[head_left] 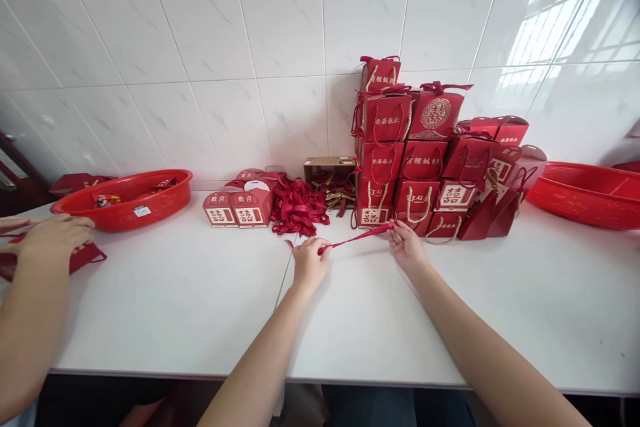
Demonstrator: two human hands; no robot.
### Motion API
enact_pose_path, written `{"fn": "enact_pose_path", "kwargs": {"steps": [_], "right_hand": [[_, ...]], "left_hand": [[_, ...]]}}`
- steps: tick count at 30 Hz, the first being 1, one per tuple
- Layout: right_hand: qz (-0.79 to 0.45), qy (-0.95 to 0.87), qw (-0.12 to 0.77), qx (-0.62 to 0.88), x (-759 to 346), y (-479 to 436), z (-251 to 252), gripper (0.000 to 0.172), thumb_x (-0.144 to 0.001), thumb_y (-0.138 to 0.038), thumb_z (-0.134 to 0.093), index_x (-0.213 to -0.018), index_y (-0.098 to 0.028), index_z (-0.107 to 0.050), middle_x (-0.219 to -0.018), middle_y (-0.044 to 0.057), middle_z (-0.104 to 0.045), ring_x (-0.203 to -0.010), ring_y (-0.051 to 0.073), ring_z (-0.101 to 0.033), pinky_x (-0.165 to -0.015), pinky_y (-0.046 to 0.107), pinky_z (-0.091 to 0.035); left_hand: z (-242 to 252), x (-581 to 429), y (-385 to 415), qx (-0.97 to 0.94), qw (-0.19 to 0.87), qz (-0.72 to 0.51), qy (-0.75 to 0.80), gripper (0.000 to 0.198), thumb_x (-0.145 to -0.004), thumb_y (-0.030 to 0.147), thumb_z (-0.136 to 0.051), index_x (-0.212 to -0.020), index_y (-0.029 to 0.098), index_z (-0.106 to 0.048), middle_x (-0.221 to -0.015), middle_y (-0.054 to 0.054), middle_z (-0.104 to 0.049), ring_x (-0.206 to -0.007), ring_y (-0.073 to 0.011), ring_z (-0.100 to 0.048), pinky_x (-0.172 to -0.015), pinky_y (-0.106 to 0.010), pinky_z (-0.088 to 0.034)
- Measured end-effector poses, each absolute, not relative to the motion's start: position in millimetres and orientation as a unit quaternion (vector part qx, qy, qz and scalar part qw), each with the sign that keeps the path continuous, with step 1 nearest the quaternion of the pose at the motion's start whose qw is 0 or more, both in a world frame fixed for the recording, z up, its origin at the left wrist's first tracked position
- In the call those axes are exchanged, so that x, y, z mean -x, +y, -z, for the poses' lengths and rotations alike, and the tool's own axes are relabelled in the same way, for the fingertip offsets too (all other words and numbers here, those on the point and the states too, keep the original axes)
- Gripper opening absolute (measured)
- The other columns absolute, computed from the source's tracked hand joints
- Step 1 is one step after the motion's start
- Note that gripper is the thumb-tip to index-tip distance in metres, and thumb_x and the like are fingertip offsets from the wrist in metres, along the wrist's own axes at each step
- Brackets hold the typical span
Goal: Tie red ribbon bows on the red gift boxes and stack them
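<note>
A dark red ribbon (357, 237) is stretched between my two hands, just above the white table. My left hand (309, 263) is closed round one part of it, and a short loose end sticks out to the left. The other end is pinched in the fingers of my right hand (407, 245), close to the front of the stacked gift boxes. Behind my left hand lies a tangled heap of red ribbons (300, 207). Red gift boxes (385, 119) with cord handles and bows rise in a stack beyond my right hand.
Two small red boxes (236, 208) stand left of the ribbon heap. An open cardboard box (330, 161) holds cords. Red plastic baskets stand left (165, 208) and right (585, 207). At far left, a co-worker's hands (55, 233) handle a red bag (87, 256). A tiled wall backs the table (200, 307).
</note>
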State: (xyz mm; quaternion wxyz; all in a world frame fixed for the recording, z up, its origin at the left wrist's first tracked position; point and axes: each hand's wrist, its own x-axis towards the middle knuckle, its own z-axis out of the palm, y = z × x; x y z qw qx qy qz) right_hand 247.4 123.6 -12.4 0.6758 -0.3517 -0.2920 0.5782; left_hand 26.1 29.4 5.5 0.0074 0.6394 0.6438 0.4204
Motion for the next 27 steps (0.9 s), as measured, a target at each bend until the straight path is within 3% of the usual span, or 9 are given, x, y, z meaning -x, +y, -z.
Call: {"fn": "enact_pose_path", "kwargs": {"steps": [3, 7, 11, 15, 19, 23, 27], "right_hand": [[-0.504, -0.365, 0.678, 0.392, -248, 121, 12, 0.024, -0.07, -0.02, -0.068, -0.093, -0.021, -0.062, -0.09, 0.003, -0.071, -0.089, 0.016, -0.069, -0.085, 0.032, -0.056], [-0.389, -0.486, 0.643, 0.447, -251, 116, 10, 0.031, -0.069, -0.031, -0.07, -0.098, -0.021, -0.065, -0.096, 0.006, -0.07, -0.095, 0.023, -0.065, -0.09, 0.042, -0.05], [-0.3, -0.589, 0.589, 0.465, -255, 114, 6, 0.023, -0.073, -0.043, -0.066, -0.076, -0.02, -0.065, -0.086, 0.009, -0.064, -0.085, 0.027, -0.06, -0.088, 0.049, -0.045], [-0.249, -0.678, 0.536, 0.437, -257, 113, 1, 0.033, -0.075, -0.048, -0.063, -0.057, -0.021, -0.056, -0.095, 0.012, -0.057, -0.097, 0.031, -0.051, -0.093, 0.05, -0.039], [-0.252, -0.749, 0.472, 0.391, -252, 105, -2, 0.037, -0.083, -0.049, -0.055, -0.059, -0.021, -0.059, -0.097, 0.012, -0.058, -0.101, 0.03, -0.049, -0.094, 0.049, -0.038], [-0.27, -0.793, 0.427, 0.34, -229, 82, -8, 0.03, -0.085, -0.048, -0.055, -0.075, -0.022, -0.066, -0.098, 0.01, -0.062, -0.097, 0.026, -0.054, -0.091, 0.043, -0.041], [-0.439, -0.769, 0.341, 0.316, -192, 47, -8, 0.045, -0.085, -0.059, -0.052, -0.077, -0.019, -0.07, -0.081, 0.008, -0.062, -0.076, 0.021, -0.058, -0.073, 0.036, -0.045]], "left_hand": [[-4, -24, 31, -0.614, -0.014, -0.419, 0.668, 0.013, -0.081, 0.013, -0.055, -0.08, 0.021, -0.064, -0.087, -0.003, -0.069, -0.084, -0.0212, -0.064, -0.088, -0.042, -0.041], [-3, -15, 32, -0.593, -0.032, -0.419, 0.687, 0.017, -0.084, 0.016, -0.049, -0.092, 0.02, -0.064, -0.095, -0.006, -0.067, -0.087, -0.0211, -0.064, -0.085, -0.039, -0.043], [-7, 8, 28, -0.608, -0.058, -0.384, 0.692, 0.021, -0.081, 0.013, -0.047, -0.088, 0.02, -0.065, -0.091, -0.006, -0.065, -0.088, -0.0231, -0.062, -0.089, -0.043, -0.039], [-15, 40, 19, -0.654, -0.081, -0.328, 0.677, 0.019, -0.076, 0.01, -0.048, -0.074, 0.021, -0.064, -0.087, -0.006, -0.062, -0.093, -0.0259, -0.058, -0.093, -0.046, -0.032], [-15, 65, 15, -0.654, -0.079, -0.312, 0.685, 0.019, -0.074, 0.01, -0.046, -0.063, 0.02, -0.058, -0.083, -0.006, -0.061, -0.091, -0.0268, -0.056, -0.089, -0.049, -0.03], [-10, 72, 16, -0.628, -0.057, -0.339, 0.698, 0.022, -0.077, 0.012, -0.043, -0.061, 0.02, -0.056, -0.088, -0.006, -0.063, -0.097, -0.0281, -0.054, -0.087, -0.051, -0.029], [-13, 60, 11, -0.632, -0.031, -0.38, 0.674, 0.021, -0.078, 0.013, -0.043, -0.063, 0.021, -0.055, -0.089, -0.004, -0.064, -0.097, -0.0258, -0.055, -0.088, -0.047, -0.033]]}}
